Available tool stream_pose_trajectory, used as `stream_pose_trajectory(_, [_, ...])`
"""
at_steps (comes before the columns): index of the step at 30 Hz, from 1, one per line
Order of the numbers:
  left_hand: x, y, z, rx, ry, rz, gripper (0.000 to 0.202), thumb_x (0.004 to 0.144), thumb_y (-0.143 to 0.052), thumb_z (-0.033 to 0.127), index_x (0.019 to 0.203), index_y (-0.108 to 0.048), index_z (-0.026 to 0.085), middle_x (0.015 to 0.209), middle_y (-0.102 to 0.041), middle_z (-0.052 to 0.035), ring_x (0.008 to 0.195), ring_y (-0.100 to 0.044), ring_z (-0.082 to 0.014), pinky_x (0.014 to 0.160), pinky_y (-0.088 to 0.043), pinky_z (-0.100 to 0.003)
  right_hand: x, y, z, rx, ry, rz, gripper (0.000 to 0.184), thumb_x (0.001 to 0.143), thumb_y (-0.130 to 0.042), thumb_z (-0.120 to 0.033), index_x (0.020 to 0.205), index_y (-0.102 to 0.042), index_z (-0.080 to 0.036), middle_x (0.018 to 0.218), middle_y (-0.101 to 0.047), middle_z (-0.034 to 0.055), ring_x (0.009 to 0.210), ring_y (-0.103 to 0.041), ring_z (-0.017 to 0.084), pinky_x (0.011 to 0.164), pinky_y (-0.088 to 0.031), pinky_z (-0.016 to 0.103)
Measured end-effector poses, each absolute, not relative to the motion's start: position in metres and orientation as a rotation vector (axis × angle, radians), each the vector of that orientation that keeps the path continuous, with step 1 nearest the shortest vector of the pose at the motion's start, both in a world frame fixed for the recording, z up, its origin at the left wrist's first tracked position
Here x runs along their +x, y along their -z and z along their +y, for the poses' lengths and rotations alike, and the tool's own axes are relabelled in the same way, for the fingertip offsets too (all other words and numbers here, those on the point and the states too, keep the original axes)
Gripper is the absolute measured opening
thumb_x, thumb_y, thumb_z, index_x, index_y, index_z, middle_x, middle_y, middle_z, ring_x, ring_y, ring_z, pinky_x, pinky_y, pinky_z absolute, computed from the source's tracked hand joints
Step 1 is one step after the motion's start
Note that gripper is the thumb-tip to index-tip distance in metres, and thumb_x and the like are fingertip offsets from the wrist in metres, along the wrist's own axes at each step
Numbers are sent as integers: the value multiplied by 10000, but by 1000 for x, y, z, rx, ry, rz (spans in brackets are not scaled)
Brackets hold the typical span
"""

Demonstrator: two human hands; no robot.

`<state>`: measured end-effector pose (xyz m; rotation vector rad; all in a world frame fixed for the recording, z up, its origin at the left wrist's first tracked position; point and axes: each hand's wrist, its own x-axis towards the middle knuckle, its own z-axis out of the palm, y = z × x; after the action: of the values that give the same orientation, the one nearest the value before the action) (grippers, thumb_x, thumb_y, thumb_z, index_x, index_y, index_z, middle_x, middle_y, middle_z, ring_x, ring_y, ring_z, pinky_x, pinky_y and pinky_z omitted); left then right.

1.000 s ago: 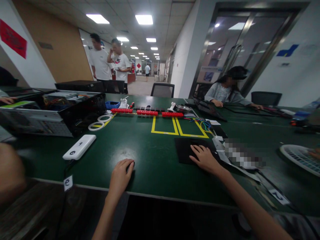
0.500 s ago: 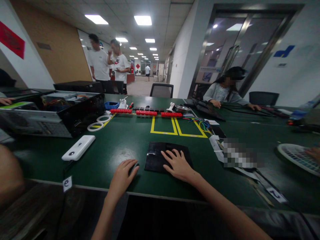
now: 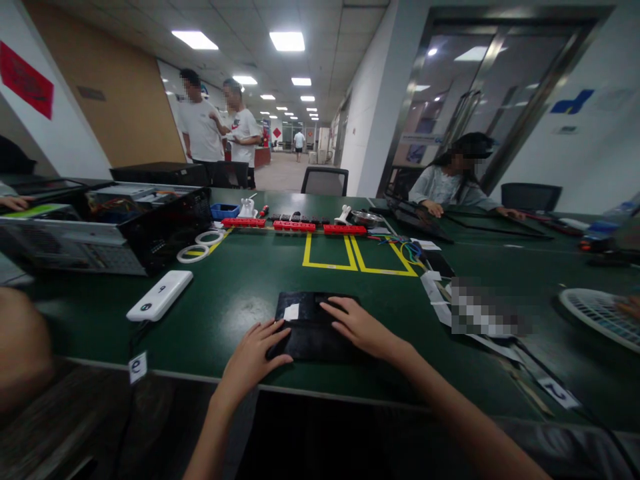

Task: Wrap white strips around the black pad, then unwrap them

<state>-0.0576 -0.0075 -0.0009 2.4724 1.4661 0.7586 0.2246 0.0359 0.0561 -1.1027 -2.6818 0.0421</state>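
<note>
A flat black rectangular piece (image 3: 315, 340) lies on the green table in front of me, with a crease across it and a small white patch near its upper left. What kind of thing it is, I cannot tell. My left hand (image 3: 255, 350) rests at its left edge, fingers stretched and thumb apart, over a dark shape partly hidden beneath. Across its right side lies my right hand (image 3: 363, 327), fingers extended and slightly spread on the surface, covering the upper right part.
An opened computer case (image 3: 135, 233) stands at left, near tape rings (image 3: 193, 253) and a white power bank (image 3: 160, 295). Red strips (image 3: 295, 227) line the back, behind yellow tape outlines (image 3: 330, 267). Cables (image 3: 410, 250) lie at right; a person (image 3: 450, 183) sits beyond.
The black piece has shifted left and toward me, and its white patch and crease now show. My left hand has moved right onto its edge; the right hand's fingers are closer together.
</note>
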Motion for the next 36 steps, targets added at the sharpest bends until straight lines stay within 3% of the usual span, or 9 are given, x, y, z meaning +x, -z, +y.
stream_pose_trajectory(5, [-57, -1, -9, 2436, -786, 1478, 484, 774, -641, 450, 1232, -565, 315, 1337, -532, -46, 1254, -459, -252, 1064, -297, -478, 353, -66, 72, -1334, 402, -2473, 585, 758, -317, -27, 1284, -514, -190, 1199, -576, 128, 1075, -546, 230, 890, -465, 439])
stream_pose_trajectory(10, [-56, 1, -9, 2431, -794, 1481, 487, 777, -637, 450, 1237, -560, 313, 1341, -527, -46, 1250, -463, -250, 1064, -296, -483, 480, -46, 80, -1427, 893, -2442, 531, 755, -302, -72, 1171, -601, -212, 1098, -628, 154, 871, -619, 263, 652, -498, 387])
stream_pose_trajectory(12, [-56, 0, -9, 2431, -794, 1483, 479, 783, -631, 448, 1235, -563, 307, 1342, -525, -46, 1252, -462, -250, 1065, -297, -480, 503, -35, 76, -1408, 937, -2452, 496, 770, -298, -90, 1107, -637, -222, 1052, -644, 159, 844, -628, 263, 612, -484, 369])
stream_pose_trajectory(19, [-56, -2, -9, 2420, -785, 1473, 483, 768, -653, 432, 1229, -567, 317, 1338, -529, -50, 1245, -469, -253, 1063, -295, -483, 503, -23, 74, -1259, 813, -2667, 414, 736, -372, -80, 970, -676, -235, 1059, -662, 124, 951, -622, 256, 770, -487, 413])
stream_pose_trajectory(26, [-57, -2, -9, 2452, -813, 1474, 478, 782, -627, 456, 1236, -562, 320, 1333, -535, -43, 1240, -475, -250, 1061, -311, -471, 458, -40, 75, -1180, 786, -2605, 300, 834, -349, -123, 951, -626, -127, 1072, -645, 174, 976, -611, 241, 837, -478, 413])
stream_pose_trajectory(29, [-56, -1, -10, 2465, -799, 1473, 481, 786, -620, 461, 1239, -560, 313, 1332, -538, -46, 1241, -475, -249, 1058, -313, -473, 421, -58, 70, -1178, 683, -2421, 249, 835, -373, -182, 971, -577, -141, 1073, -624, 165, 959, -602, 233, 829, -475, 378])
stream_pose_trajectory(32, [-56, 0, -9, 2459, -805, 1478, 475, 785, -623, 456, 1233, -566, 307, 1334, -536, -46, 1240, -474, -247, 1060, -309, -469, 374, -83, 57, -1191, 502, -2243, 257, 807, -398, -210, 1036, -505, -169, 914, -614, 104, 808, -601, 208, 744, -478, 344])
stream_pose_trajectory(36, [-57, 0, -8, 2448, -801, 1466, 472, 776, -639, 444, 1222, -578, 305, 1332, -538, -49, 1244, -466, -260, 1055, -309, -482, 304, -116, 29, -1132, 305, -2228, 34, 807, -393, -199, 797, -382, -230, 785, -546, 54, 702, -546, 177, 632, -429, 296])
